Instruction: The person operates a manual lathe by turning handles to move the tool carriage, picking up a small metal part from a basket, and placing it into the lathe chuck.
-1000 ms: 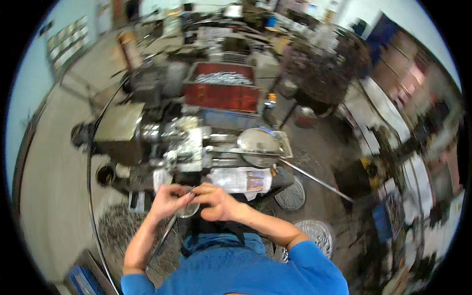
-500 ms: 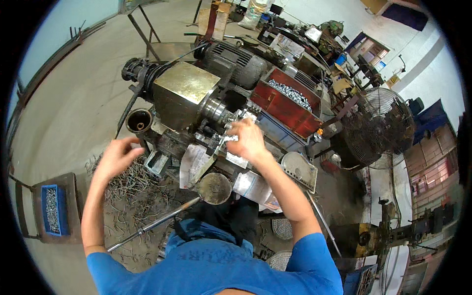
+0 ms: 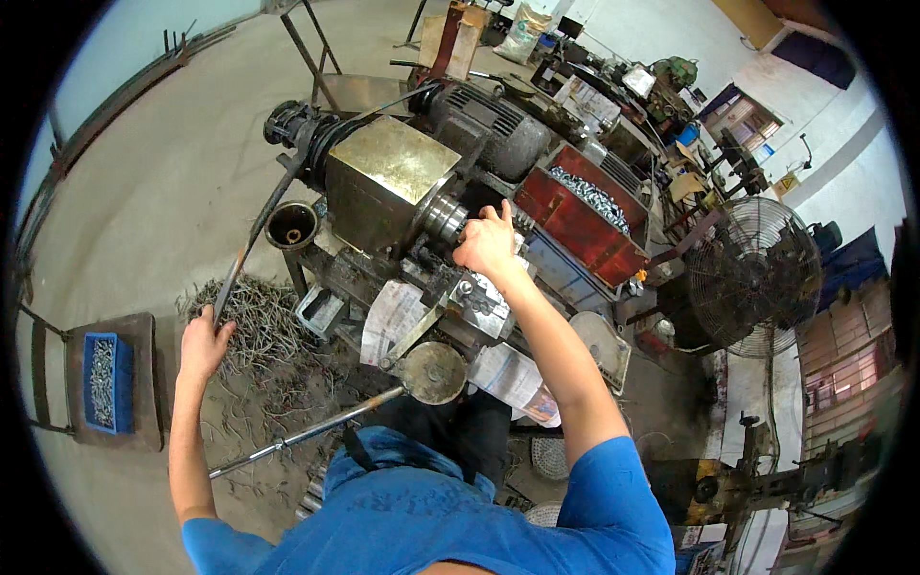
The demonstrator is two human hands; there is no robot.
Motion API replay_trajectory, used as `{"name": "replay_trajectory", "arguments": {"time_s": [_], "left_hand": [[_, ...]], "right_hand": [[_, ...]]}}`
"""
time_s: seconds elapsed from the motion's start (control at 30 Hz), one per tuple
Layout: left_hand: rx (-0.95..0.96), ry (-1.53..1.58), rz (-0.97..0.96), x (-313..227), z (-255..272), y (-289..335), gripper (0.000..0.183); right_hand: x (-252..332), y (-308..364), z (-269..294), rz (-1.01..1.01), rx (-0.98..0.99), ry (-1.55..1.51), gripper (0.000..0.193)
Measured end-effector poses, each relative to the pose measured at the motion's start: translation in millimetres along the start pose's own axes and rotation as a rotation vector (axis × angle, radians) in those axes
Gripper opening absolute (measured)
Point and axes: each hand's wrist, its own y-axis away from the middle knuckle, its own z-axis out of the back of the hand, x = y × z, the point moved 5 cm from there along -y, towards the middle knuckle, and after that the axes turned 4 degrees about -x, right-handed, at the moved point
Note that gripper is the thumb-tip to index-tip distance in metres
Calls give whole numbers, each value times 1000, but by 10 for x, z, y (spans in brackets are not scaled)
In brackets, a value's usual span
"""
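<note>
My left hand [image 3: 203,343] is closed round the lower end of a long dark lever [image 3: 235,273], which slants up to the back of the lathe's headstock [image 3: 388,182]. My right hand [image 3: 487,244] is at the front of the round metal chuck [image 3: 445,218]. Its fingers are curled in against the chuck, with one or two pointing up; what they hold there is hidden. Just below that hand lies the shiny metal tool slide [image 3: 479,302].
A red bin [image 3: 580,216] of small metal parts stands behind the lathe. Metal shavings [image 3: 254,326] heap on the floor at left, near a blue crate [image 3: 107,383] of small parts. A caged fan [image 3: 752,273] is at right. A round stool-like disc [image 3: 433,372] sits before me.
My left hand has moved down and taken hold of the lever, which has swung nearer. My right hand has shifted from above the tool slide up to the chuck. The view has shifted slightly.
</note>
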Motion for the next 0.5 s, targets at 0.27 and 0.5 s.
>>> {"name": "replay_trajectory", "arguments": {"time_s": [0.27,0.5], "left_hand": [[-8,-43,9,-12,-19,-29,32],[-32,-259,-30,38,-44,-112,30]], "right_hand": [[21,18,78,11,10,-93,34],[-25,60,58,24,7,-69,34]]}}
